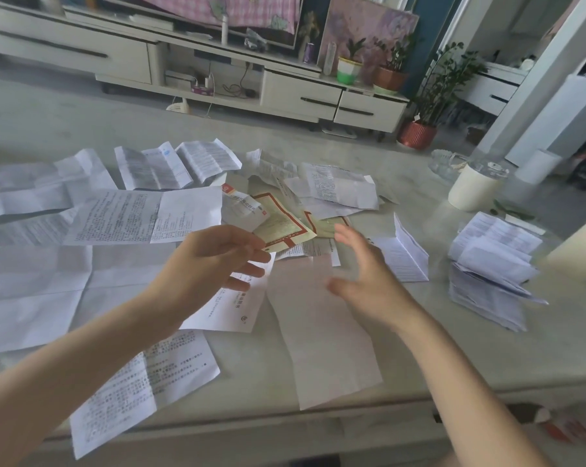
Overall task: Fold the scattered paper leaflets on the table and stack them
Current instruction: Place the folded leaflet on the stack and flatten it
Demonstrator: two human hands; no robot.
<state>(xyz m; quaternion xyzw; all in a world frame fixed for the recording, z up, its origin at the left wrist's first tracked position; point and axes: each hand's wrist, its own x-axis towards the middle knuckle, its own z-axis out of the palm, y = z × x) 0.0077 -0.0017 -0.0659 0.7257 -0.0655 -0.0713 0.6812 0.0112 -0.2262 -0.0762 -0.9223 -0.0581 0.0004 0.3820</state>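
Several unfolded white leaflets (113, 217) lie scattered over the pale table (419, 348). My left hand (210, 261) pinches the near corner of a yellow leaflet with a red border (281, 224), lifted slightly at the table's middle. My right hand (362, 271) hovers open just right of it, fingers spread, above a long blank white sheet (321, 335). A stack of folded leaflets (490, 271) sits at the right. A half-folded leaflet (406, 254) stands tented between my right hand and the stack.
A cream cylinder container (473, 187) and a glass dish (448, 163) stand at the table's far right. Another cream object (578, 251) is beside the stack. Beyond the table are a TV cabinet (298, 92) and potted plants (419, 133).
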